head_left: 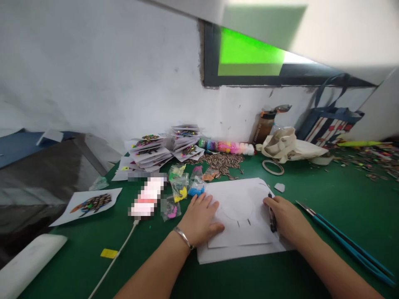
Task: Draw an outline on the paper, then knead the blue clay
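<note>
A stack of white paper sheets [243, 216] lies on the green table [311, 195], the top sheet bearing a faint drawn circle with short strokes below it. My left hand [199, 218] rests flat on the sheet's left edge, fingers spread, a thin bracelet on the wrist. At the sheet's right edge my right hand [285, 220] is closed round a dark pen [272, 218], whose tip touches the paper.
Small bags of coloured bits [183, 189] lie beside the paper. Behind are piles of decorated cards [162, 149], scattered sunflower seeds [222, 162], a tape ring [273, 167], a cloth bag [286, 145] and a bottle [263, 126]. Blue tweezers [343, 243] lie at the right.
</note>
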A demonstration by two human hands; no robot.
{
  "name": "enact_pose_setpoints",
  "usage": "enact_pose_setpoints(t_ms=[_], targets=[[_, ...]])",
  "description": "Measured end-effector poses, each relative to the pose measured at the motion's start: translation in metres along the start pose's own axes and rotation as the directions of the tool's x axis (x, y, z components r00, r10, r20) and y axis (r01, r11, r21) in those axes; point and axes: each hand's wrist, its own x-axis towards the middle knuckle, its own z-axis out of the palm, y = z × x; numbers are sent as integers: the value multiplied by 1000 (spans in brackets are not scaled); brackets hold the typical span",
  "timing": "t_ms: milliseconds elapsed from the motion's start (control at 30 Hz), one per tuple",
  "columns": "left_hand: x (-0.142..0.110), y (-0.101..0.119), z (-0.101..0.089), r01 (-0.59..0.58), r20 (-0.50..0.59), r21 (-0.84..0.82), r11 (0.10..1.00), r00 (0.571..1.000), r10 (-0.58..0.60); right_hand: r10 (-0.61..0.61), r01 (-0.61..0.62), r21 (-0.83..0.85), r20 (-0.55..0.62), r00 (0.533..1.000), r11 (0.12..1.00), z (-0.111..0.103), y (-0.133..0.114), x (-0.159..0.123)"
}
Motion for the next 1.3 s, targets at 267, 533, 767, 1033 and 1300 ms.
enact_pose_setpoints(t_ms=[267,533,767,1033,1300], targets=[[0,-1,4,0,-38,9,1000,999,0,-84,87,79,-49,995,993,-8,2,11],[0,-2,6,-15,-74,-6,1000,997,15,-190,207,153,-120,974,966,-16,-47,82],[-1,-1,7,-24,-107,-2,1000,994,23,-225,229,134,-43,973,964,4,-56,124],[-1,-4,10,-29,-89,21,999,996,31,-149,143,104,47,988,984,-6,-23,59],[-3,0,2,-22,-81,21,1000,996,24,-137,134,106,18,990,985,8,1,47]])
